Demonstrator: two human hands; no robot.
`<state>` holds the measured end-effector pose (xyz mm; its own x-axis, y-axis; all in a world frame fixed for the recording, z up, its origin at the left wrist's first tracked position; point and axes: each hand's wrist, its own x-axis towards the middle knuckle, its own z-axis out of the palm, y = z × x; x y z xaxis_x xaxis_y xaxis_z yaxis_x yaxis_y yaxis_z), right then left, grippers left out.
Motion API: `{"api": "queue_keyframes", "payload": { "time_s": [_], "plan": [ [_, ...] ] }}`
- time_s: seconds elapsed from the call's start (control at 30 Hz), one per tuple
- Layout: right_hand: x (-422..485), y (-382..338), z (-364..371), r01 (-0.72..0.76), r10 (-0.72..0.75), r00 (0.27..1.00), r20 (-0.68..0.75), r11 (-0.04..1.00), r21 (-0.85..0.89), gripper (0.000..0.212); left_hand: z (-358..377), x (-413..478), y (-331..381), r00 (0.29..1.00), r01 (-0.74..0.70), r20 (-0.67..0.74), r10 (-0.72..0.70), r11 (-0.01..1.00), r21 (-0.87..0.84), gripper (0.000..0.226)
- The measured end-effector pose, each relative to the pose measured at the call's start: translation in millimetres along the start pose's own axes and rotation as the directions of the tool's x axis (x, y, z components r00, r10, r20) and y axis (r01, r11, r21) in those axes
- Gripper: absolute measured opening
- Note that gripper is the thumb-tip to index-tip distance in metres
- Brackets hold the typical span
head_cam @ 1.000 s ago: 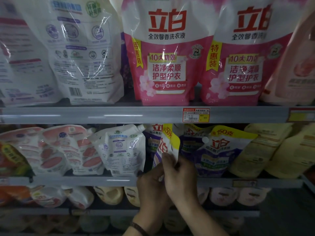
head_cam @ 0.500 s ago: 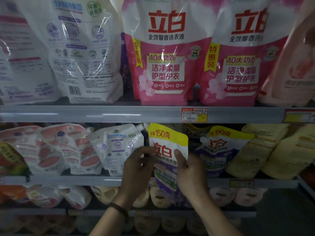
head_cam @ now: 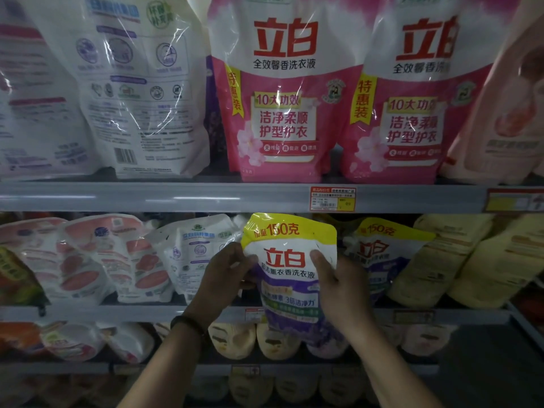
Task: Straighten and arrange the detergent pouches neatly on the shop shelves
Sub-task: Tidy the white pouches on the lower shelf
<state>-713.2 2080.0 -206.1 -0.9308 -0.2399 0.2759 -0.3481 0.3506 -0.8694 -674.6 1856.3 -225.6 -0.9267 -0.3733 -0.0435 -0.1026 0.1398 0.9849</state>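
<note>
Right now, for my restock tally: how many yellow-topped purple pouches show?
2. The held pouch is gripped by the left hand and right hand; the other pouch sits on the middle shelf to its right. More may be hidden.

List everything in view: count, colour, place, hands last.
purple-and-white detergent pouch with yellow top: one, held before the middle shelf
matching purple pouch: one, middle shelf, right of it
large pink-and-white pouches: two, top shelf, centre and right
large white pouches: at least two, top shelf, left
peach pouch: one, top shelf, far right
white-and-red pouches: several, middle shelf, left
white spouted pouch: one, blue print, middle shelf
pale yellow pouches: two, middle shelf, right
cream pouches: several, lower shelf, dim
red-and-yellow price tag: one, top shelf edge
left hand: one, grips the held pouch's left edge
right hand: one, grips its right edge
</note>
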Motion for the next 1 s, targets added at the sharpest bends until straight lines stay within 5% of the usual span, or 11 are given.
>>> {"api": "queue_keyframes", "payload": {
  "time_s": [0.17,0.3,0.4,0.47,0.6,0.7,0.87,1.0],
  "plan": [
    [12,-3,-8,0.029,-0.030,0.999,-0.013,0.998,-0.052,0.046,0,-1,1,0.997,-0.006,-0.076,0.003,0.999,-0.039,0.011],
    [22,8,-9,0.071,-0.084,0.996,-0.035,0.958,-0.279,0.048,0,1,1,0.991,-0.031,-0.128,0.026,0.999,-0.039,0.011],
    [25,7,-13,0.207,-0.329,0.941,-0.081,0.748,-0.631,0.056,-2,5,-4,0.985,-0.053,-0.166,0.050,0.999,-0.013,0.010],
    [26,3,-12,0.169,-0.339,0.937,-0.091,0.662,-0.730,0.056,-4,7,-8,0.983,-0.063,-0.173,0.066,0.998,0.021,0.009],
    [34,18,-1,0.157,-0.233,0.972,-0.035,0.751,-0.641,0.039,-6,13,-16,0.972,-0.089,-0.210,0.104,0.993,0.081,0.031],
    [33,23,5,0.245,-0.315,0.949,0.031,0.669,-0.702,0.011,-4,12,-19,0.968,-0.078,-0.239,0.083,0.996,0.030,0.037],
    [33,40,11,0.170,-0.252,0.968,-0.006,0.669,-0.724,0.024,1,11,-25,0.980,-0.048,-0.197,0.035,0.997,-0.060,0.020],
    [28,44,19,0.133,-0.188,0.982,-0.011,0.730,-0.671,0.043,3,12,-32,0.984,-0.018,-0.173,0.037,0.994,0.106,0.017]
  ]
}}
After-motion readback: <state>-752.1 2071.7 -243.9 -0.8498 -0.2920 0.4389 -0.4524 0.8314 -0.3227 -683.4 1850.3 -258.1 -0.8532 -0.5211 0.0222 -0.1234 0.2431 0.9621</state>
